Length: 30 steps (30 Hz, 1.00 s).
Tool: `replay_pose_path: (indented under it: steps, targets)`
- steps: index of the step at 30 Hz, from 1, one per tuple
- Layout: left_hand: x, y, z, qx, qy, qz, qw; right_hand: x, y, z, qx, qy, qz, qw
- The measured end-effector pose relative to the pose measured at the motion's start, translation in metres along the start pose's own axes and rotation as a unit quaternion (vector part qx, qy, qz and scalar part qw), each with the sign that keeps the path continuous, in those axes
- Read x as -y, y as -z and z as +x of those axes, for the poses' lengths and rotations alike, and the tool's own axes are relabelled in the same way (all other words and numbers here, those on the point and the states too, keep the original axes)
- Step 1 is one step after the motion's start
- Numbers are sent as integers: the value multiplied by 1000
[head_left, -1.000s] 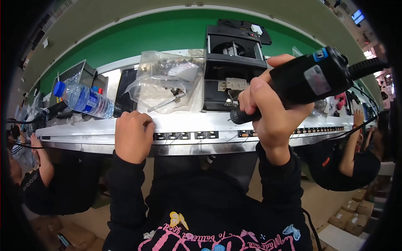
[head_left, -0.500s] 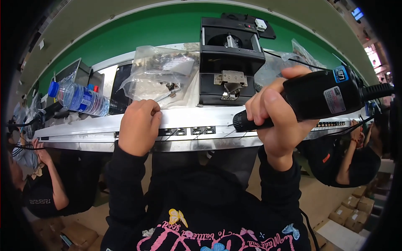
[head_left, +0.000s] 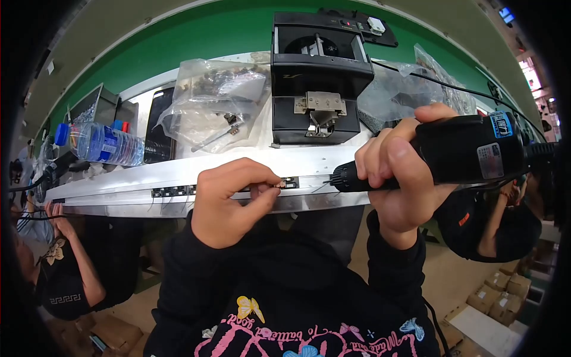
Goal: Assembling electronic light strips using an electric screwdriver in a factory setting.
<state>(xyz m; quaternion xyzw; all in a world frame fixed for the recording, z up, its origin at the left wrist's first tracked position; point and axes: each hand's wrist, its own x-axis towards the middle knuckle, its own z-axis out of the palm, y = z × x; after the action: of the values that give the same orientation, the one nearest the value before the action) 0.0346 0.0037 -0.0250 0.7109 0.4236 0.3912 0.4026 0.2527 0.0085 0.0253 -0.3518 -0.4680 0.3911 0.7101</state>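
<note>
Green panelling [head_left: 232, 38] backs the rail [head_left: 172, 171] of small black components [head_left: 169, 191]. Left hand [head_left: 229, 199] has moved rightward along it, thumb and forefinger now pinching a small coppery part [head_left: 280, 184], nearer the electric screwdriver [head_left: 461, 152] gripped in the right hand [head_left: 407, 190].

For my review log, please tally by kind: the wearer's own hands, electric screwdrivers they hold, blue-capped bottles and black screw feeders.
Own hands: 2 (left hand, right hand)
Held electric screwdriver: 1
Blue-capped bottle: 1
Black screw feeder: 1
Total: 5
</note>
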Motion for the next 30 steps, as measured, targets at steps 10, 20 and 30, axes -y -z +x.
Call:
replay_pose_path:
  steps: [10,20,30]
  targets:
    - [13,-31,-6,-29,-139,187,972,-12,9,-5,50,33,-27,998]
    - [20,-40,-14,-74,-145,250,954,-17,2,-7,77,65,-80,992]
    - [23,-37,-10,-67,-192,293,934,-29,-6,-12,92,65,-73,991]
